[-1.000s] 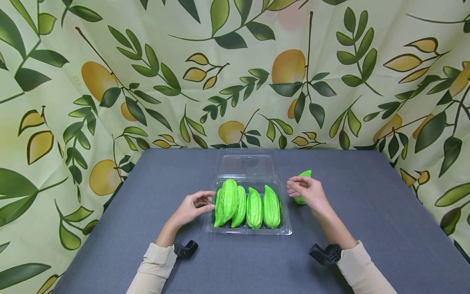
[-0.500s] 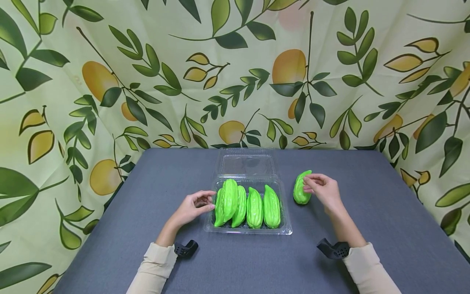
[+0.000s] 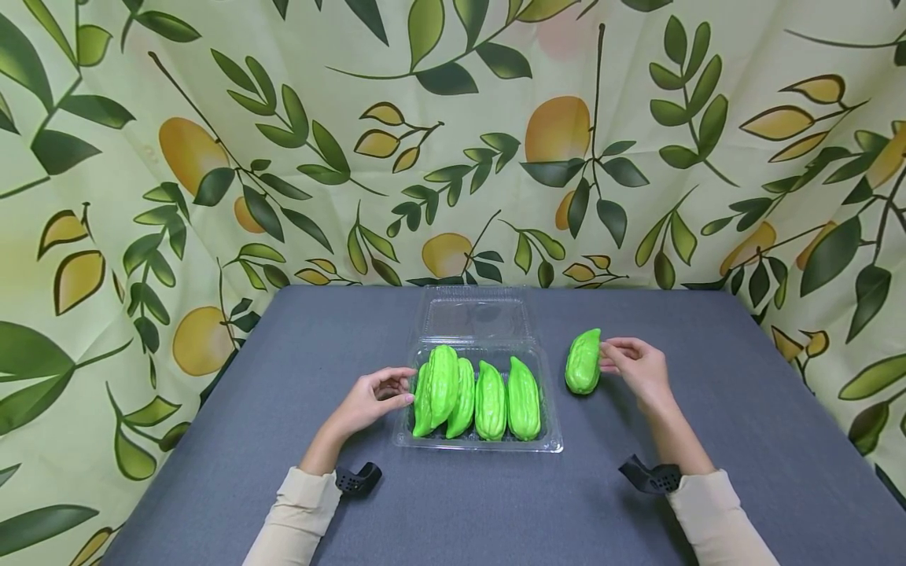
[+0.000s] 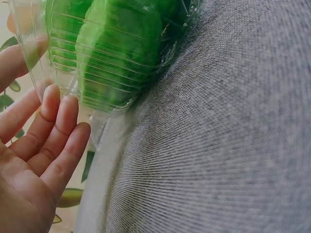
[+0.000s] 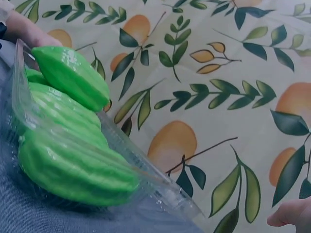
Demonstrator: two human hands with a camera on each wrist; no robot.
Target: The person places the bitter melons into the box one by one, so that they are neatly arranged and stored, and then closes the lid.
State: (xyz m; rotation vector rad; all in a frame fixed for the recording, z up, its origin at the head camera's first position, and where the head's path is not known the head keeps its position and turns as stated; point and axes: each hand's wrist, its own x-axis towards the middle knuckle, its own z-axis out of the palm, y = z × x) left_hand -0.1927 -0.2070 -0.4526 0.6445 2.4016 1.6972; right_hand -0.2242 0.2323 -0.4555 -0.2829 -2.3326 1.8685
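Observation:
A clear plastic clamshell box [image 3: 477, 444] stands open on the table. It holds several bright green, ribbed gourds; one gourd [image 3: 443, 385] lies on top of others at the left. My left hand [image 3: 371, 397] rests at the box's left rim, thumb and fingers spread; in the left wrist view the fingertips [image 4: 68, 109] lie against the ribbed plastic wall. Right of the box, a loose green gourd [image 3: 583, 362] lies on the table. My right hand [image 3: 640, 371] is just beside it with loosely bent fingers, fingertips right at its edge. Only a fingertip [image 5: 286, 213] appears in the right wrist view.
The box's transparent lid [image 3: 476, 316] is folded back behind it. A dark grey cloth covers the table [image 3: 467, 511]. A leaf- and fruit-patterned curtain [image 3: 481, 157] hangs along the back and both sides. Each wrist wears a black camera mount.
My right hand has drawn back to the right, from over the loose gourd to beside it, uncovering it. The left hand, the box and its gourds have stayed put.

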